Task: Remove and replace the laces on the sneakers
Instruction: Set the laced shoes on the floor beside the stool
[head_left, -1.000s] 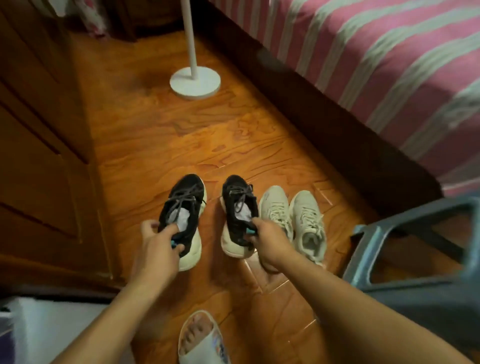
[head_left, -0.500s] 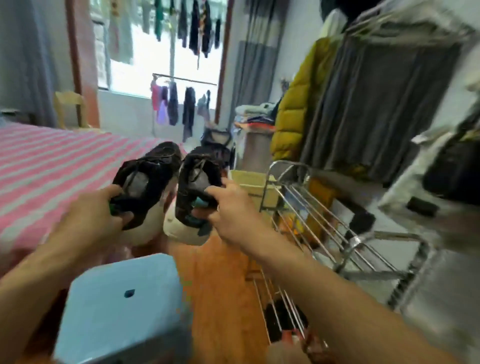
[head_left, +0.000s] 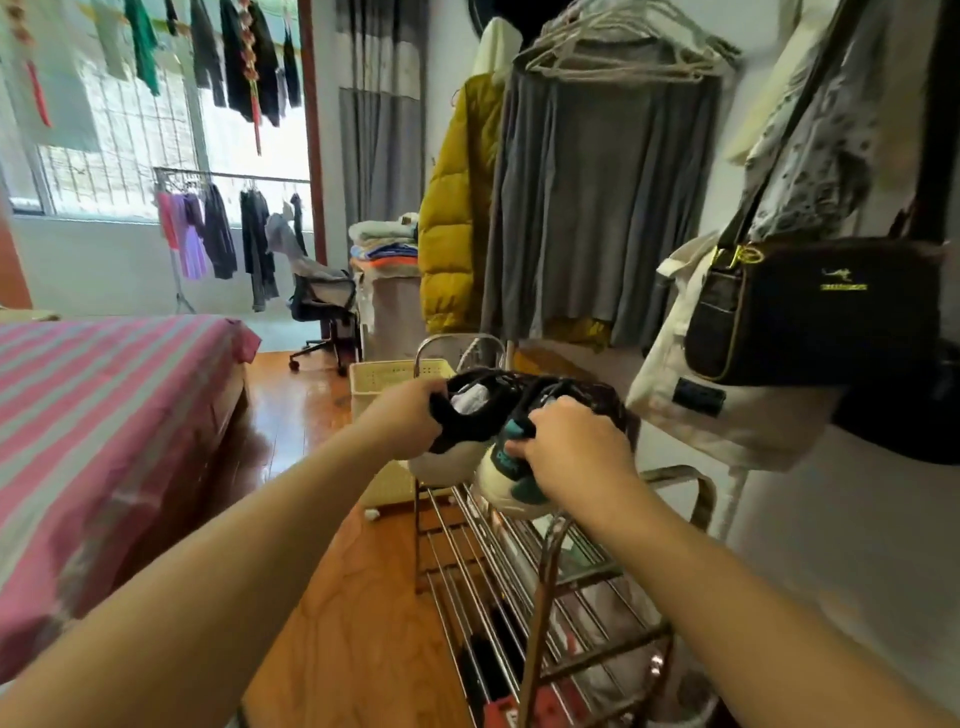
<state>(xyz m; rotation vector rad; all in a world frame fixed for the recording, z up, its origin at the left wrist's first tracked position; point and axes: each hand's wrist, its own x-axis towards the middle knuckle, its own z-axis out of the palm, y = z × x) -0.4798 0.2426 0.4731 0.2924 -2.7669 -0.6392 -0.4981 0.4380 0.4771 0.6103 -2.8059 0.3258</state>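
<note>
- Pink-striped bedding is seen on the bed at the far left, beside a wooden floor.
- Clothes are hung on a rail before the window at the back, with an office chair near it.
- Held out over the floor, the left hand is curled round the heel of the left sneaker: black upper, pale sole, something white inside its opening.
- A cream basket is partly hidden behind that hand and sneaker.
- Dark laces are seen on top of the sneakers, though how they are threaded cannot be told.
- The right sneaker is gripped at its heel by the right hand, fingers curled round a teal tab; its pale sole with teal marks is turned toward the camera.
- Both sneakers are held side by side, touching, above the near end of a metal rack whose bars run along the wall; neither can be said to rest on it.
- A yellow jacket and grey garment are hung behind the sneakers.
- At the right, a cream tote and a black bag are hung on the wall, the bag in front of the tote.
</note>
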